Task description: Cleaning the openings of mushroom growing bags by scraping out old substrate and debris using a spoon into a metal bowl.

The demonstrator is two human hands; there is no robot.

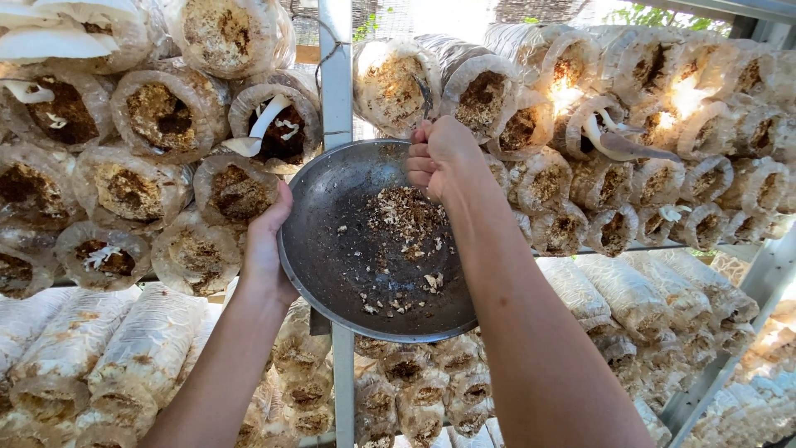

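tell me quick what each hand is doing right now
Left hand: closed on the rim of the metal pan, holding it up.
Right hand: closed in a fist around a thin tool at a mushroom bag.

Metal shelving fills the view: a grey upright post [336,91] runs from top to bottom near the centre, and a second slanted post [750,299] stands at the right edge. Stacked on the shelves to both sides of the centre post are rows of cylindrical plastic-wrapped mushroom bags [157,116] lying with their open brown ends outward, several bearing white mushrooms [265,120], with further bags [630,290] laid lengthwise on the lower shelf. Bright daylight enters through netting [390,17] behind the top shelf, with green foliage [638,12] visible at the upper right.
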